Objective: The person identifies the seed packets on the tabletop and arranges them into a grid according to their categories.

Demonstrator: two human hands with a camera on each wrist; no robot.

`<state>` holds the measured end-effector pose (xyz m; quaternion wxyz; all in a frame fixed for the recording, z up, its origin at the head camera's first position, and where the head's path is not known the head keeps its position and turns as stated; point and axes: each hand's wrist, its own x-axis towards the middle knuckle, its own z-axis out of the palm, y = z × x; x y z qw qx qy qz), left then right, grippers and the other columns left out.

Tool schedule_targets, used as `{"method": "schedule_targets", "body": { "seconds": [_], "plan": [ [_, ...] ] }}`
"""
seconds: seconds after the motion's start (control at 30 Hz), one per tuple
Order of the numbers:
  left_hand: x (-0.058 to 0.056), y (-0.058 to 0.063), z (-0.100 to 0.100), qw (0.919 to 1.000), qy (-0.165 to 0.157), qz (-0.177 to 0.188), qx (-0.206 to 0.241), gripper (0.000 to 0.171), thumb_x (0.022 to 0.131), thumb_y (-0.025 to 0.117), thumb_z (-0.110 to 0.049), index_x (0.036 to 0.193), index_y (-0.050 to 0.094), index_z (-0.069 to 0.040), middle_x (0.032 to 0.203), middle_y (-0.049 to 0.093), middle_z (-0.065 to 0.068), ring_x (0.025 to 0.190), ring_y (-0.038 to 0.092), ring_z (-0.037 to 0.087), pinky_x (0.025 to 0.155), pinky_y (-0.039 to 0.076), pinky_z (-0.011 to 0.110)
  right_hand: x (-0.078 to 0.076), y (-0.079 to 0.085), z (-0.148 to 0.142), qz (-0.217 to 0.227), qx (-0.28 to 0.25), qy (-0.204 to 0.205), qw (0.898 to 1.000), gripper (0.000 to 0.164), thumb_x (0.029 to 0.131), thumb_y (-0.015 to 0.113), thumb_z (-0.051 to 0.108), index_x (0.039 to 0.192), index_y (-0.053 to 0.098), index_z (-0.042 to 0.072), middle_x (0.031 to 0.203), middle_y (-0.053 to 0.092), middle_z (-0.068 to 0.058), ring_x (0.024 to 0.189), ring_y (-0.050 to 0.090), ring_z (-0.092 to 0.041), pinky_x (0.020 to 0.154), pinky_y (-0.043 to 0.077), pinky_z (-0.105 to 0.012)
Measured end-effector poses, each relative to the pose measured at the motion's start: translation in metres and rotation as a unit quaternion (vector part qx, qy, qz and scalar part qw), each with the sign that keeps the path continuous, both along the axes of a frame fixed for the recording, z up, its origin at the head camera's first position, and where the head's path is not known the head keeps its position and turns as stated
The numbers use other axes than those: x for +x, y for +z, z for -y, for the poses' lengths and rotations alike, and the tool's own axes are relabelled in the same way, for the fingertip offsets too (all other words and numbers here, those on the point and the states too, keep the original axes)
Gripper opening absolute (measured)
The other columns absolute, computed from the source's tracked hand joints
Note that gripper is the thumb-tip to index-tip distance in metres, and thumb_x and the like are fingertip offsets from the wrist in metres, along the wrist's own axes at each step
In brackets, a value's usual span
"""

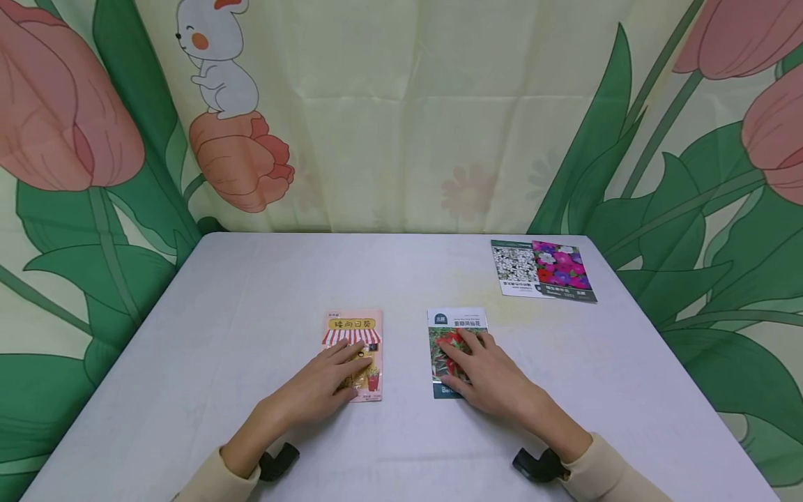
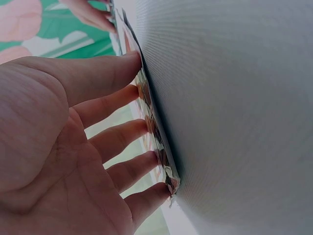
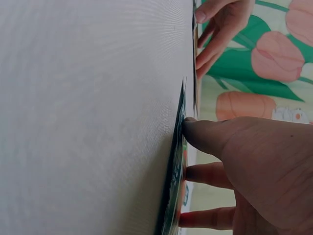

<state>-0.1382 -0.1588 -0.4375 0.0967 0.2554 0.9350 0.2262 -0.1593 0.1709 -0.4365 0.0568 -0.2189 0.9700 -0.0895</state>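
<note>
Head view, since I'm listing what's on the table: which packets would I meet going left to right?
Pink packet under the left hand, red-flower packet under the right hand, white-flower packet, purple-flower packet.

Left packet and right packet are lying apart on the bench, two packets overlapping behind, far right!
</note>
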Motion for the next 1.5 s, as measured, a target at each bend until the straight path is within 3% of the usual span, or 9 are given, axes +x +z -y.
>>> {"method": "schedule_targets", "body": {
  "seconds": [0.5,0.97,1.23,1.5],
  "plan": [
    [-0.001,-0.001,-0.001,1.0,0.003,0.006,-0.001,0.052,0.103,0.069,-0.017,0.153,0.057,-0.012,0.17,0.04,0.016,0.161,0.03,0.045,0.127,0.031,0.067,-0.001,0.002,-0.002,0.011,0.008,-0.009,1.0,0.063,0.102,0.067,0.05,0.158,0.052,0.026,0.165,0.043,-0.019,0.143,0.045,-0.044,0.114,0.049,-0.061],
    [0.0,0.001,-0.001,0.9999,0.005,0.01,0.0,0.052,0.103,0.069,-0.018,0.153,0.057,-0.011,0.17,0.041,0.016,0.161,0.03,0.046,0.127,0.031,0.067,-0.002,0.013,-0.011,0.032,-0.031,-0.029,0.999,0.067,0.1,0.069,0.05,0.158,0.051,0.021,0.164,0.045,-0.019,0.15,0.04,-0.047,0.117,0.044,-0.068],
    [0.0,0.001,0.0,1.0,0.001,0.004,0.0,0.052,0.103,0.069,-0.018,0.153,0.057,-0.01,0.17,0.04,0.016,0.161,0.029,0.046,0.127,0.031,0.067,-0.03,0.025,-0.037,0.026,-0.032,-0.056,0.998,0.07,0.102,0.07,0.044,0.158,0.049,0.009,0.164,0.041,-0.03,0.152,0.037,-0.053,0.12,0.039,-0.072],
    [-0.001,-0.001,0.001,1.0,0.001,0.007,-0.001,0.052,0.103,0.069,-0.018,0.153,0.057,-0.011,0.171,0.04,0.015,0.161,0.029,0.045,0.128,0.031,0.067,-0.067,0.018,-0.07,0.015,-0.012,-0.057,0.998,0.074,0.102,0.07,0.041,0.16,0.044,0.003,0.16,0.044,-0.034,0.15,0.04,-0.055,0.121,0.037,-0.072]
  ]
}}
